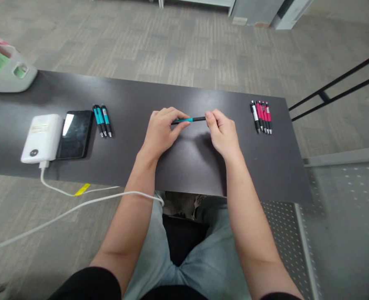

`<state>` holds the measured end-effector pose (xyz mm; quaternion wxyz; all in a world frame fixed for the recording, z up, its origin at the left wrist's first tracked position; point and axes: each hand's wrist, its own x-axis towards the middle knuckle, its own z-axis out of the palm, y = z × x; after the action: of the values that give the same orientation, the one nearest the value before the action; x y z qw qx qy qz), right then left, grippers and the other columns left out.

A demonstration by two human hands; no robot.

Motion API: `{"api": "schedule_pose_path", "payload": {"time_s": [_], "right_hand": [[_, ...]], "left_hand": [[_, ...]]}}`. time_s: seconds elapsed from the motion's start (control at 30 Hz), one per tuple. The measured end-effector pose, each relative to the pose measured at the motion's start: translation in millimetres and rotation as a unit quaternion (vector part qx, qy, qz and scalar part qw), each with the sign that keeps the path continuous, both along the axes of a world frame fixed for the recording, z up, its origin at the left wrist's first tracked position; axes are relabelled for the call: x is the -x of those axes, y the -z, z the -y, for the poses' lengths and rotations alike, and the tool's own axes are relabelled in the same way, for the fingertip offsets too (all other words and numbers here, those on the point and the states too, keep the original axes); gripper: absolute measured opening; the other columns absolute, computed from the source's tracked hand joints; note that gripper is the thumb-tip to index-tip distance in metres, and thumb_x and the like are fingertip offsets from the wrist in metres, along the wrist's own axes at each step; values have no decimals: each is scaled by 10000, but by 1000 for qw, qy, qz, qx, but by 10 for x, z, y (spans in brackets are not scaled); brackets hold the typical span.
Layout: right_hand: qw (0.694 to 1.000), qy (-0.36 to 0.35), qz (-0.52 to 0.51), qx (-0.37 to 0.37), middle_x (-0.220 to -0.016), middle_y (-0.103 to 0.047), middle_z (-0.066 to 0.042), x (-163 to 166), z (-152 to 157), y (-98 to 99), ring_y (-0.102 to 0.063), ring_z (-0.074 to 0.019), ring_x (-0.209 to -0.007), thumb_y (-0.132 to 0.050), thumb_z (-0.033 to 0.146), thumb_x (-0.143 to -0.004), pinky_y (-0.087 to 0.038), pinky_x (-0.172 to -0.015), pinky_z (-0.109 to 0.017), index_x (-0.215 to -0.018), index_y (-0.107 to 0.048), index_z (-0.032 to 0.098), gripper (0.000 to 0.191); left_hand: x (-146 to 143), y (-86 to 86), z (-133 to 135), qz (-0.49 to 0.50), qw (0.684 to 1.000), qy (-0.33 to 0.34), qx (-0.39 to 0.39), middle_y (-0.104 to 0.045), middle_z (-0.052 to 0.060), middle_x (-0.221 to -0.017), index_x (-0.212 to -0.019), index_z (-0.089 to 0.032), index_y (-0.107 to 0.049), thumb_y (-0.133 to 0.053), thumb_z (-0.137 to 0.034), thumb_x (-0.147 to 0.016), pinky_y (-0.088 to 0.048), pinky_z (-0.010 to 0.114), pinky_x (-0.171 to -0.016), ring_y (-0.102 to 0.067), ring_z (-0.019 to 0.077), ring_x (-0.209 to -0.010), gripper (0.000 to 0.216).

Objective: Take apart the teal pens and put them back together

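A teal and black pen [198, 119] is held level above the middle of the dark table [187, 166]. My left hand [164, 128] pinches its teal end between thumb and fingers. At the other end, the thumb and curled fingers of my right hand [222, 132] close on the black part, hiding that tip. Several teal pens [102, 121] lie side by side to the left of my left hand. Over on the right, beyond my right hand, rests a row of red pens [264, 117] with a white pen [255, 116] at its left side.
A black phone [75, 134] lies against a white power bank [42, 138] on the left. From the power bank a white cable [56, 189] runs off the front edge. A white basket [25, 79] stands at the far left corner. Black metal bars [325, 96] are at the right.
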<state>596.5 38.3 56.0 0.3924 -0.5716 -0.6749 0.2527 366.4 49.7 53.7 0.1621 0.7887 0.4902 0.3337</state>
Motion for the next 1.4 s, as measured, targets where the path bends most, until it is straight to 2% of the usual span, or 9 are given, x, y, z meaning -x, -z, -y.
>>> {"api": "schedule_pose_path", "payload": {"time_s": [0.1, 0.23, 0.6, 0.8, 0.93, 1.13, 1.27, 1.33, 1.4], "right_hand": [[1000, -4, -4, -10, -750, -453, 15, 7, 5, -12, -511, -222, -784, -526, 898, -1136, -417, -782, -361, -847, -470, 292, 674], [1000, -10, -8, -9, -752, -432, 11, 4, 14, -27, -507, -232, -796, -546, 922, -1112, -420, -786, -365, -848, -470, 296, 683], [999, 5, -30, 10, -718, -357, 24, 18, -2, -31, -450, -213, -764, -566, 979, -1064, -399, -748, -356, -797, -399, 287, 761], [997, 28, -78, 4, -739, -390, 17, 61, -1, 22, -480, -218, -774, -563, 985, -1062, -430, -738, -360, -797, -425, 290, 756], [992, 13, -127, 13, -781, -485, 5, 83, 6, 67, -523, -225, -774, -542, 961, -1087, -472, -734, -370, -878, -534, 296, 697], [990, -72, -116, 40, -866, -649, 3, 77, 3, 108, -522, -207, -702, -874, 831, -954, -483, -693, -377, -1068, -671, 311, 570], [987, -98, -117, 43, -925, -705, -35, 50, -3, 135, -579, -236, -739, -875, 797, -971, -504, -696, -400, -1109, -744, 309, 525], [986, -82, -139, 46, -894, -694, -27, 38, -2, 132, -581, -235, -738, -842, 813, -991, -503, -680, -391, -1113, -747, 308, 529], [982, -61, -172, 40, -893, -694, -20, 33, -1, 117, -576, -222, -727, -830, 824, -994, -506, -664, -379, -1126, -734, 312, 538]], "left_hand": [[0, 79, -38, 34, 999, 18, 11, -885, 63, -1168, -1232, -316, -865, -657, -434, -1187, -482, 480, -1089, -771, 309, -1120, 243], [6, 156, -84, 80, 996, 40, 10, -884, 59, -1091, -1097, -315, -887, -725, -450, -1135, -482, 489, -1048, -778, 312, -1043, 214], [-39, 63, -24, 75, 997, 16, -5, -848, 63, -1076, -1019, -317, -856, -801, -381, -1058, -482, 517, -1061, -743, 338, -1082, 93], [-74, 73, -32, 94, 995, 15, -5, -844, 59, -1045, -1008, -301, -845, -815, -385, -1051, -517, 503, -1054, -771, 323, -1060, 100], [-128, 132, -61, 187, 982, 24, 17, -853, 48, -1053, -1065, -287, -819, -812, -492, -1074, -597, 458, -1007, -787, 283, -1007, 206], [-173, 216, -120, 346, 935, 29, 70, -847, 52, -1070, -1180, -291, -658, -856, -707, -1054, -673, 417, -998, -848, 240, -1024, 478], [-162, 198, -126, 384, 918, 40, 93, -854, 79, -1179, -1117, -281, -628, -902, -772, -988, -701, 415, -958, -854, 231, -1000, 577], [-148, 166, -113, 381, 920, 40, 84, -846, 88, -1221, -1071, -271, -657, -928, -800, -942, -699, 398, -930, -847, 226, -1006, 608], [-133, 130, -100, 374, 923, 43, 75, -841, 80, -1171, -1030, -265, -701, -957, -801, -906, -687, 383, -893, -837, 232, -1014, 607]]}}
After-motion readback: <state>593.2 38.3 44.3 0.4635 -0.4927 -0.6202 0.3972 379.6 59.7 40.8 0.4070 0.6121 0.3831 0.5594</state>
